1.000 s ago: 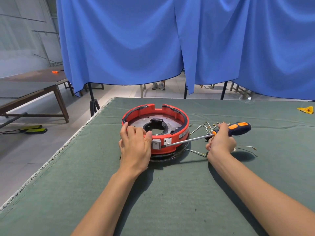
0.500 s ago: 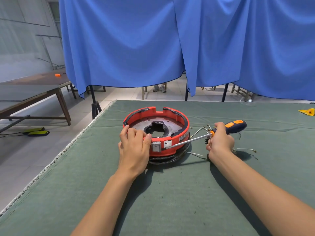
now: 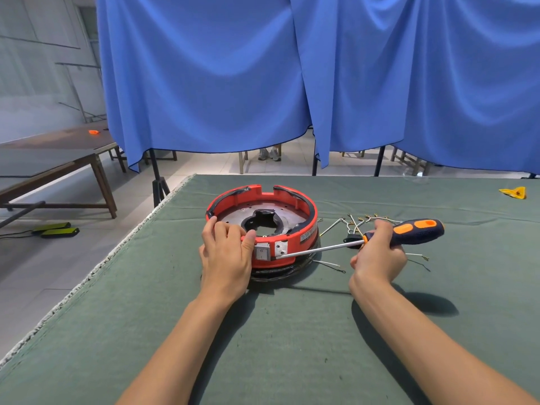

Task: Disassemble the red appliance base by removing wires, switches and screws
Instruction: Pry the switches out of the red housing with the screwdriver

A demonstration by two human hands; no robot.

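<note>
With the left hand [image 3: 226, 252] still gripping the red base [image 3: 263, 226] mid-table, the right hand [image 3: 378, 255] is holding the screwdriver [image 3: 365, 239], its tip staying against the base's front plate [image 3: 280, 248], probably working a screw.

The red appliance base [image 3: 304, 229] is a round, open ring lying flat on the green table [image 3: 292, 331], its grey metal plate [image 3: 280, 213] with a dark central cut-out facing up. On its near wall sit a white rocker switch [image 3: 261, 253] and, just right of it, a small metal bracket [image 3: 281, 248]. Loose wires [image 3: 355, 222] lie on the table to its right.
</note>
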